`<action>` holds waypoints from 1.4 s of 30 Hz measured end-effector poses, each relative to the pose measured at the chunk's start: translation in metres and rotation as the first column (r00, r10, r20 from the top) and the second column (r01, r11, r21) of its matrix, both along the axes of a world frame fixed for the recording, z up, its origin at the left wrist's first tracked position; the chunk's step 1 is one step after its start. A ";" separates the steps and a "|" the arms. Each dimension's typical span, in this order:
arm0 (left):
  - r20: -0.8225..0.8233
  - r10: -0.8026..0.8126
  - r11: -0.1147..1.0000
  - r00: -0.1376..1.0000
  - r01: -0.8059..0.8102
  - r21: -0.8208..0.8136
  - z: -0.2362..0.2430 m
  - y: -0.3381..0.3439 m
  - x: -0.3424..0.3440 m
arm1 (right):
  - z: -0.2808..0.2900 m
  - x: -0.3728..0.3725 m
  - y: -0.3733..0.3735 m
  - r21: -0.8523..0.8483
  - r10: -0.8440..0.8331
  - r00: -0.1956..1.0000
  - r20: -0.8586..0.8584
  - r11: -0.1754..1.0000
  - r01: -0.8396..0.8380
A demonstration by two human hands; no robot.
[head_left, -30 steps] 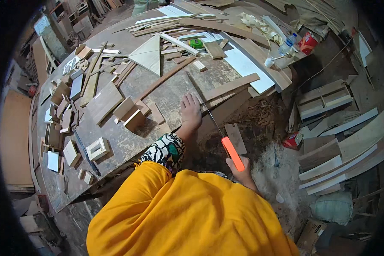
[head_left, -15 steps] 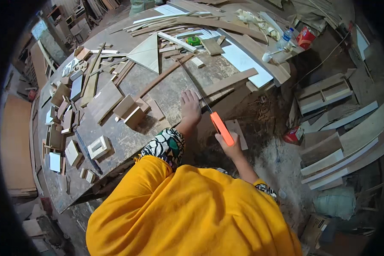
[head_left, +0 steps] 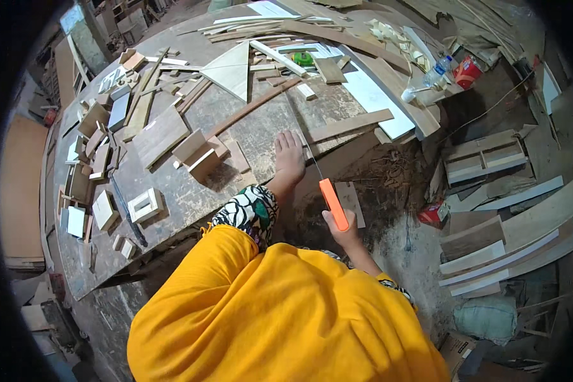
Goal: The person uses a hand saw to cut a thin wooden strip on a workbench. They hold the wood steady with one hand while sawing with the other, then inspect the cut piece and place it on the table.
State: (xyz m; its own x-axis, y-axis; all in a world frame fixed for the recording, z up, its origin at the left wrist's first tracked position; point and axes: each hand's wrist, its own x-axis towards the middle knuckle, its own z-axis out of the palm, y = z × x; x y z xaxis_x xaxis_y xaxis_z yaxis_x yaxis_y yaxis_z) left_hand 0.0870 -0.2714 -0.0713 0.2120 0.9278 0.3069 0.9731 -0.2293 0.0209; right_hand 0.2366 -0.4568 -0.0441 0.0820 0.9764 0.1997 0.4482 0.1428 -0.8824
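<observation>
My right hand (head_left: pixel 341 230) is wrapped round the orange handle of a handsaw (head_left: pixel 333 205). Its thin blade runs away from me to the workbench edge, just right of my left hand (head_left: pixel 289 156). That left hand lies flat near the edge of the worn workbench (head_left: pixel 254 137), fingers stretched forward and close together. Whether a thin workpiece lies under the palm, I cannot tell. Beyond the blade, a flat wooden strip (head_left: pixel 351 125) rests along the bench edge.
Left of my hands stand a small wooden box piece (head_left: pixel 204 164) and a pale block with a slot (head_left: pixel 146 205). A triangular board (head_left: pixel 230 71), a green tape measure (head_left: pixel 304 60) and a plastic bottle (head_left: pixel 438 70) lie farther off. A drawer-like frame (head_left: pixel 485 158) lies at right.
The saw handle and my right hand have drawn back slightly toward my body. My left hand stays flat at the bench edge, and the whole view has shifted a little.
</observation>
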 end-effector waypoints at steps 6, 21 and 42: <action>0.028 0.003 1.000 1.000 -0.004 0.029 -0.004 0.003 0.002 | 0.022 0.006 0.002 -0.089 -0.076 0.981 -0.178 0.994 0.061; 0.025 0.018 0.997 1.000 -0.020 0.080 -0.019 0.007 -0.001 | 0.026 0.005 -0.032 -0.089 -0.055 0.995 -0.080 0.995 0.047; 0.010 0.018 1.000 1.000 -0.018 -0.007 -0.006 0.006 0.007 | 0.022 -0.004 0.019 -0.005 0.005 0.988 -0.152 1.000 -0.005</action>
